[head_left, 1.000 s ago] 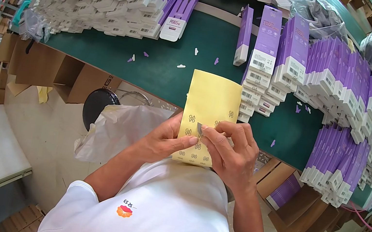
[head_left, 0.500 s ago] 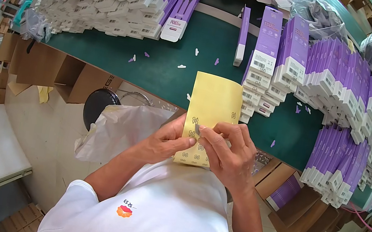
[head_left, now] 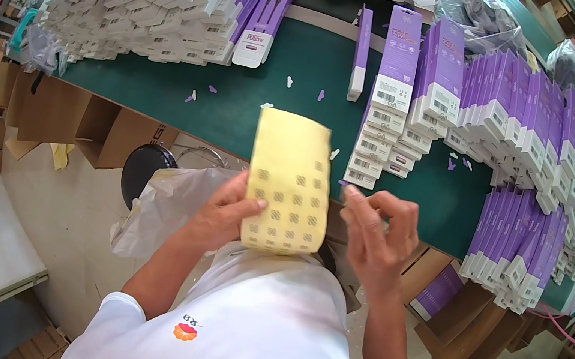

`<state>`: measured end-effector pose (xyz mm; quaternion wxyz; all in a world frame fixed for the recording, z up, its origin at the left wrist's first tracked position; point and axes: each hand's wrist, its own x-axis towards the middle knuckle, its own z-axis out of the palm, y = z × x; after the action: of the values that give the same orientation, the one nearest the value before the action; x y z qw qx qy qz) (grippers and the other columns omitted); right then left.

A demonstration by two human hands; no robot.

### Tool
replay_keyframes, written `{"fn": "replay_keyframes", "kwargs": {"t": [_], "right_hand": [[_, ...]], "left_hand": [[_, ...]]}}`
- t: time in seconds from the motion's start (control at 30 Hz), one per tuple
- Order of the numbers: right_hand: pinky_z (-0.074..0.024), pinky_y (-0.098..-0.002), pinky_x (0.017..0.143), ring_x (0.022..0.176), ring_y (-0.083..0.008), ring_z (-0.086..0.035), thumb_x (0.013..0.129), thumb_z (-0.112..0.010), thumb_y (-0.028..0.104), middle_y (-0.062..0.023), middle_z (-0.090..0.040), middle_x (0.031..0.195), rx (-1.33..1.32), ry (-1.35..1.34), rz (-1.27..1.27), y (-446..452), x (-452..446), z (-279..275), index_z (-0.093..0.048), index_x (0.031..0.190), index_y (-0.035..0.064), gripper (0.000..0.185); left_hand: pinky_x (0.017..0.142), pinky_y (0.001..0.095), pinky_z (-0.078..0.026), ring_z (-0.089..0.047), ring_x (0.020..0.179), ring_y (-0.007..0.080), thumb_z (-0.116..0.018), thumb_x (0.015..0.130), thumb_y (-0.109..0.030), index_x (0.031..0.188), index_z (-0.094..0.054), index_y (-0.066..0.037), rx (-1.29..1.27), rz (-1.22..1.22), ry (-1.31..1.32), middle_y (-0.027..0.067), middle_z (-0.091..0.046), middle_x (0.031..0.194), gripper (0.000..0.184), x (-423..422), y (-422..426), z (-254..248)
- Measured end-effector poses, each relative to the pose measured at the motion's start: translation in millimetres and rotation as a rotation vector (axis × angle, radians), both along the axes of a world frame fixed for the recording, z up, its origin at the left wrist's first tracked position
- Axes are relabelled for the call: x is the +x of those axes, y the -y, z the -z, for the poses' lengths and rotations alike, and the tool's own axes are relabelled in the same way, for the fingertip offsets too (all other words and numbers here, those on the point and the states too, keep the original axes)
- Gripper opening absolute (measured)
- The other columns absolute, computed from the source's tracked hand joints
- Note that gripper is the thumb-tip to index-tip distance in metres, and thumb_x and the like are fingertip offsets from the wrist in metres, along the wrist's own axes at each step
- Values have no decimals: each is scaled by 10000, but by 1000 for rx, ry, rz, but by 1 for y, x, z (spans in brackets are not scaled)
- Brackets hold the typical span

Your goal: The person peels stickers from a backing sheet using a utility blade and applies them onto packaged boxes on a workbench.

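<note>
Purple boxes (head_left: 400, 54) crowd a green table (head_left: 157, 93) beyond the grip. Seen from the head, the left hand (head_left: 220, 215) clasps a yellow sheet (head_left: 292, 154) by its left edge; right of the sheet, the right hand (head_left: 378, 240) pinches a small dark piece (head_left: 344, 184).

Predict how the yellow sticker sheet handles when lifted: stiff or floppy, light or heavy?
Probably flexible: the yellow sticker sheet looks gently bowed. Possibly stiff enough not to flop, since it isn't drooping with only the left hand gripping its edge. Likely light: it looks thin.
</note>
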<state>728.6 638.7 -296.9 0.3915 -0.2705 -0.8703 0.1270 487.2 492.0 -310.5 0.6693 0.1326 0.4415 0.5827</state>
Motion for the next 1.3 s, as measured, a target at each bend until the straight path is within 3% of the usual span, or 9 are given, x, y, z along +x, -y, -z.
{"fn": "replay_keyframes", "kwargs": {"t": [0.17,0.47,0.7,0.9,1.2,1.3], "right_hand": [[-509,-372,674,834,-225,-613,843,-930,112,-24,-658,1007,23,92,77,-19,21,12,-834,1259,147,428],[-515,-373,646,770,-227,-621,835,-931,89,-42,-673,981,-92,14,-75,-5,6,-5,-813,1199,92,382],[-528,-369,656,809,-226,-659,824,-944,161,-28,-688,1002,-113,17,-216,15,-19,-8,-803,1136,106,347],[-530,-366,652,809,-225,-659,823,-938,154,-26,-687,997,-108,32,-195,17,-25,-10,-804,1130,108,338],[-546,-364,669,851,-225,-655,764,-903,69,-17,-639,1030,-99,94,-207,17,-26,-10,-824,1307,162,557],[-530,-359,661,848,-221,-643,781,-909,75,-21,-632,1032,-76,62,-177,18,-25,-5,-824,1296,165,530]], "left_hand": [[1159,401,-573,-706,1343,235,-607,1020,2,1623,-384,28,-1,-107,30,201,-677,1472,643,-19,4,0],[1186,439,-554,-634,1441,267,-587,1063,4,1638,-379,29,27,-20,42,218,-602,1567,612,-4,0,-4],[1219,461,-525,-583,1496,265,-550,1128,-26,1725,-213,-1,108,120,121,210,-548,1623,685,12,-11,-11],[1236,425,-493,-560,1493,205,-550,1134,-36,1760,-157,-29,156,216,44,158,-538,1631,739,20,-15,-8],[1251,399,-459,-536,1498,166,-547,1141,-50,1772,-147,-49,153,236,13,115,-523,1631,747,21,-15,-3],[1256,401,-458,-539,1494,169,-549,1136,-43,1757,-192,-42,113,220,3,116,-522,1633,716,23,-18,-5]]}}
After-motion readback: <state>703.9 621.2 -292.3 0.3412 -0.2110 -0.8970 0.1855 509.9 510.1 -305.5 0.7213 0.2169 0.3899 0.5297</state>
